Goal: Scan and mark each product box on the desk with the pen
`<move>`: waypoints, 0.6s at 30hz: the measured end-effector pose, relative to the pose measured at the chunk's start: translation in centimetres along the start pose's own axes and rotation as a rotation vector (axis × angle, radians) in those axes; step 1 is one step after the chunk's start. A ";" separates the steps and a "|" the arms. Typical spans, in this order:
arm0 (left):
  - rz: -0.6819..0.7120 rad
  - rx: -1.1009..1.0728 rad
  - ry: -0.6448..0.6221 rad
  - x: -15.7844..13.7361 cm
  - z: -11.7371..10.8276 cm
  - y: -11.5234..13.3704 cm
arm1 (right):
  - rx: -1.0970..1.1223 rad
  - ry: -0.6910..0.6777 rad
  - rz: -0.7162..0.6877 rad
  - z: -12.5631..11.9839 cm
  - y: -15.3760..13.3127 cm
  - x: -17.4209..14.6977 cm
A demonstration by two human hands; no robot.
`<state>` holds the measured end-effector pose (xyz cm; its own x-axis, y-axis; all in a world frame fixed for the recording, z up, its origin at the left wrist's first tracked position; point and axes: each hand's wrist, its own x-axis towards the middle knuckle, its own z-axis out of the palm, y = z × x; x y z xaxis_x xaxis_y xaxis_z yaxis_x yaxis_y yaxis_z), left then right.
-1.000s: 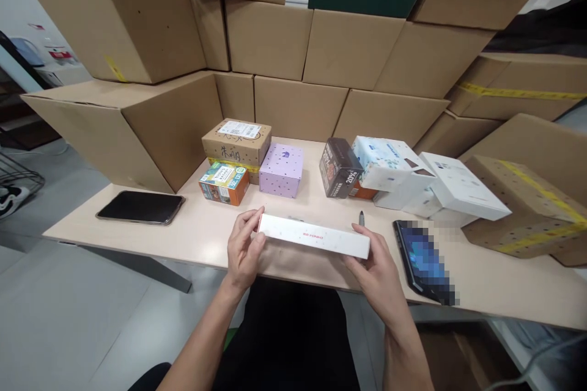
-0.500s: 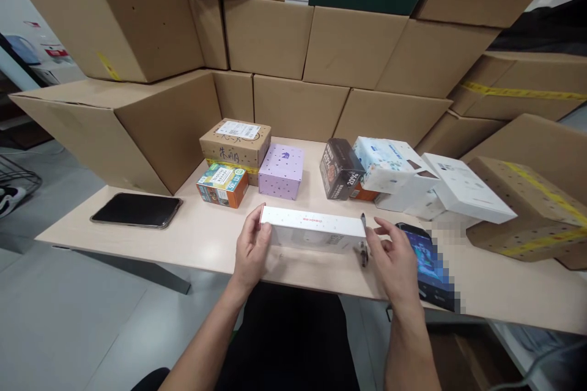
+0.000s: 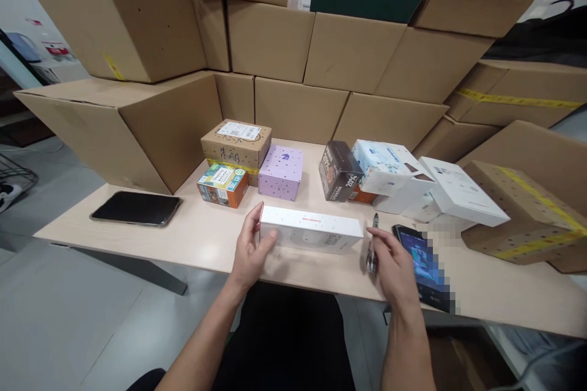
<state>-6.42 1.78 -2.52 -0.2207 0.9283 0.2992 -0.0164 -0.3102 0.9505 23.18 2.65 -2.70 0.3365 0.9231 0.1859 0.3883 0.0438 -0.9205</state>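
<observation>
My left hand (image 3: 254, 249) grips the left end of a long white box (image 3: 316, 233), its thumb on the front face and its fingers behind the red-edged end. The box has red print on top and grey print near its right end. Just off that end, my right hand (image 3: 392, 259) has its fingertips closed on a dark, partly clear pen (image 3: 372, 253), which points away from me. The fingers cover part of the pen. Right of this hand lies a lit phone or handheld device (image 3: 422, 266), partly pixelated.
A black phone (image 3: 136, 208) lies at the left. Behind the white box stand an orange tea-like box (image 3: 223, 186), a purple box (image 3: 280, 172), a brown box (image 3: 338, 171) and several white boxes (image 3: 463, 189). Stacked cartons (image 3: 300, 109) wall off the table's back and sides.
My right hand has shifted slightly right, drawing the pen away from the white box's end, so a gap now shows between them. My left hand stays on the box, which is tilted slightly differently.
</observation>
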 end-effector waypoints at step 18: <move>-0.029 0.001 -0.037 0.0 0.2 -0.1 | 0.657 -0.040 -0.269 1.3 -9.2 -2.4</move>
<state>-6.21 1.87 -2.57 -0.1842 0.9437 0.2746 -0.0211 -0.2831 0.9589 17.70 0.50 4.85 0.2646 0.8607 0.4349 -0.1488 0.4820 -0.8635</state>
